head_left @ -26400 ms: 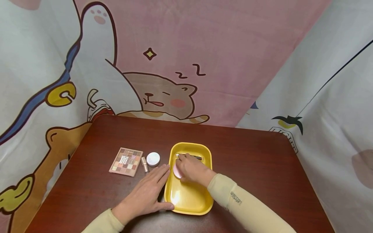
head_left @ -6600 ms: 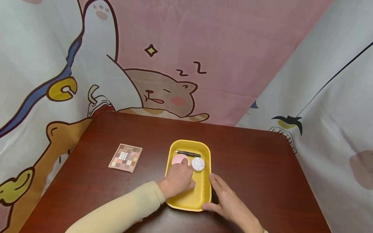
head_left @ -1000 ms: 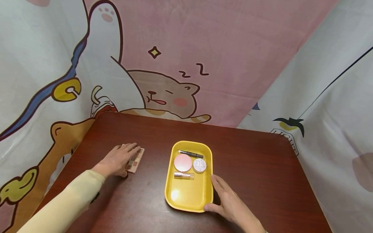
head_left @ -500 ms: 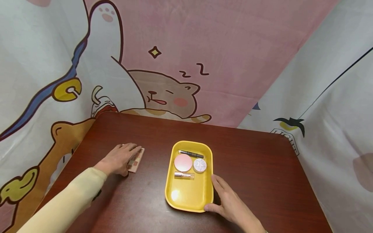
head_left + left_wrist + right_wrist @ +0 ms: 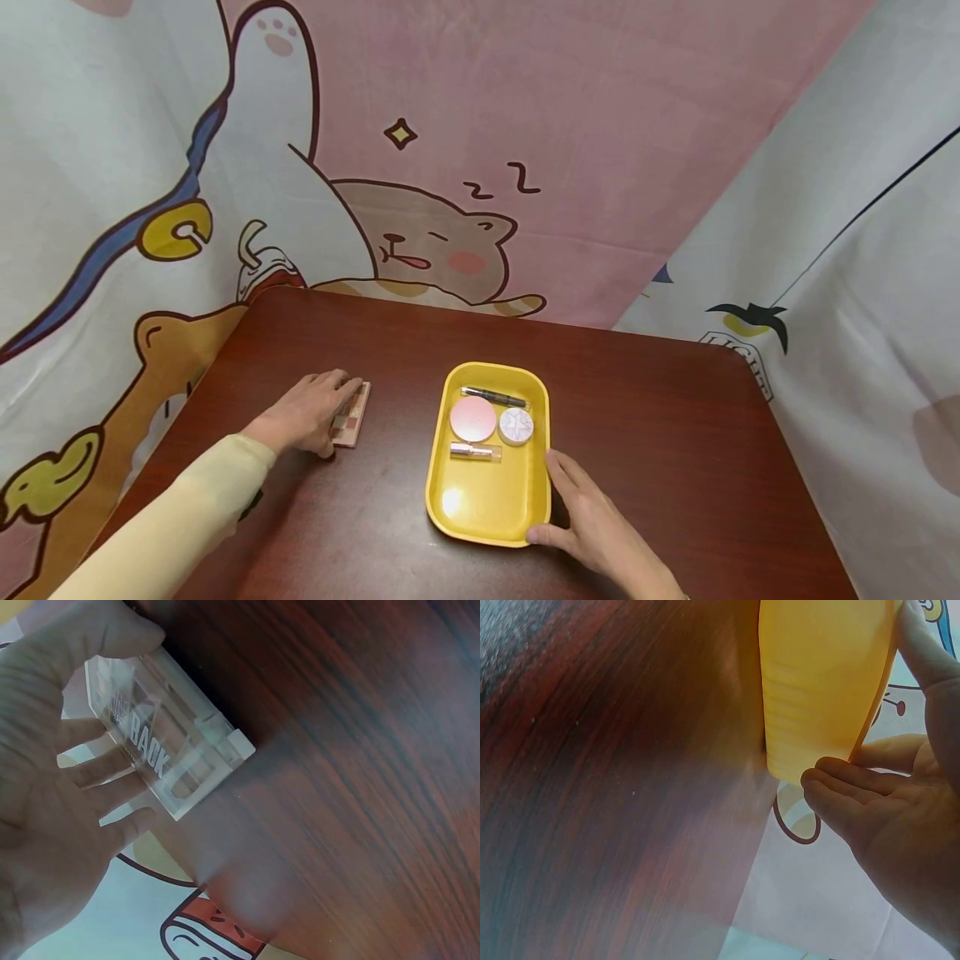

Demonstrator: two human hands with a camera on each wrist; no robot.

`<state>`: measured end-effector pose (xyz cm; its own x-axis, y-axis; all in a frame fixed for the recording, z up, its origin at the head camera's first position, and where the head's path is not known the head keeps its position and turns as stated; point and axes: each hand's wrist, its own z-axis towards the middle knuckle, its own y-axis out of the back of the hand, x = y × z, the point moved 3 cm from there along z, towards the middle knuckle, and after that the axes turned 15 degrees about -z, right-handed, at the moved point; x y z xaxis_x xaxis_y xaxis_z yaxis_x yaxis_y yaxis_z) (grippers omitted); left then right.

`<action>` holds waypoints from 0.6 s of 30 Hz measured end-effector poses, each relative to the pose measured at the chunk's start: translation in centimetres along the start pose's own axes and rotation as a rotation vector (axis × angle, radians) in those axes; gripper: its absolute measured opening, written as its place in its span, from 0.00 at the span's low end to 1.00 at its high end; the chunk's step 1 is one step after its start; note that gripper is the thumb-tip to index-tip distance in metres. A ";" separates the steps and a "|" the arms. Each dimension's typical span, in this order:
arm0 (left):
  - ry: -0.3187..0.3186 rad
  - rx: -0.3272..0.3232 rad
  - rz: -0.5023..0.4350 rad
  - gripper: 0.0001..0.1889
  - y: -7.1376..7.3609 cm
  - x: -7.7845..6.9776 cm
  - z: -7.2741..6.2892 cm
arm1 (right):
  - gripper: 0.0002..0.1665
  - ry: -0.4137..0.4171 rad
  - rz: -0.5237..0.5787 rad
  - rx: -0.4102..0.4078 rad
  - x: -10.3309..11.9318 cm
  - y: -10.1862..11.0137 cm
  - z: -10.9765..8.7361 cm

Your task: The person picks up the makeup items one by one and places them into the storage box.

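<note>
At the left of the table, my left hand [image 5: 303, 412] holds an eyeshadow palette [image 5: 351, 423] from above, hiding most of it. The left wrist view shows the thumb at one edge of the palette [image 5: 180, 746] and the fingers at the opposite edge, with "BACK" lettering on its clear lid. My right hand [image 5: 600, 521] rests against the right side of a yellow tray [image 5: 491, 508], fingers extended along the wall and thumb at the near corner. Inside the tray lie a dark double-ended pencil [image 5: 495, 397], a round pink compact [image 5: 472, 418], a small round white case [image 5: 516, 426] and a lipstick [image 5: 475, 452].
The dark reddish wooden table [image 5: 675, 433] has rounded far corners. A cartoon-printed cloth [image 5: 585, 167] hangs right behind it and along both sides. Bare tabletop separates the palette from the tray.
The white case and lipstick, on the table at first, are now in the tray. The left hand has gone from the tray to the palette, hardly moving in the last second.
</note>
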<state>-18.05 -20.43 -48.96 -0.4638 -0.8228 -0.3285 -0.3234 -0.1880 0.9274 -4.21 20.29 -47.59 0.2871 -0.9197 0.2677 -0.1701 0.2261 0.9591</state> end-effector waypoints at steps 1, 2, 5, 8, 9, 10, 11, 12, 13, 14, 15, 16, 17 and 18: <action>0.005 0.004 -0.001 0.60 0.0 -0.1 0.0 | 0.65 -0.001 -0.002 0.000 0.0 0.0 0.0; 0.011 0.007 -0.006 0.60 0.0 -0.2 0.0 | 0.65 -0.003 -0.003 -0.001 0.0 0.0 0.0; 0.007 -0.007 -0.012 0.59 0.2 -0.4 -0.1 | 0.65 -0.005 -0.006 0.000 0.0 0.0 -0.1; -0.017 -0.043 -0.032 0.59 0.5 -0.9 -0.3 | 0.65 -0.006 -0.008 0.001 0.0 0.0 -0.1; -0.030 -0.057 -0.038 0.59 0.6 -1.1 -0.4 | 0.65 -0.007 -0.007 0.003 0.0 0.0 -0.1; -0.043 -0.071 -0.042 0.58 0.8 -1.3 -0.5 | 0.65 -0.009 -0.009 0.004 0.0 0.0 0.0; -0.054 -0.082 -0.045 0.58 0.9 -1.6 -0.6 | 0.65 -0.011 -0.008 0.004 0.0 0.0 0.0; -0.064 -0.093 -0.048 0.58 1.1 -1.8 -0.6 | 0.65 -0.011 -0.007 0.006 0.1 0.0 0.0; -0.072 -0.101 -0.050 0.58 1.2 -2.1 -0.7 | 0.65 -0.014 -0.006 0.008 0.1 0.0 0.0; -0.080 -0.107 -0.051 0.58 1.4 -2.3 -0.7 | 0.65 -0.015 -0.004 0.010 0.1 0.0 0.0; -0.086 -0.112 -0.049 0.58 1.5 -2.6 -0.8 | 0.65 -0.015 -0.005 0.010 0.1 0.0 0.0; -0.089 -0.115 -0.048 0.58 1.6 -2.9 -0.8 | 0.65 -0.016 -0.005 0.011 0.1 0.0 0.0; -0.091 -0.117 -0.049 0.58 1.8 -3.1 -0.8 | 0.65 -0.015 -0.002 0.011 0.1 0.0 -0.1; -0.094 -0.119 -0.048 0.57 1.9 -3.4 -0.8 | 0.65 -0.014 -0.001 0.011 0.1 0.0 -0.1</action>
<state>-16.42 -18.48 -45.93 -0.5270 -0.7584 -0.3836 -0.2502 -0.2929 0.9228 -4.13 20.27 -47.56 0.2740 -0.9245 0.2652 -0.1798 0.2216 0.9584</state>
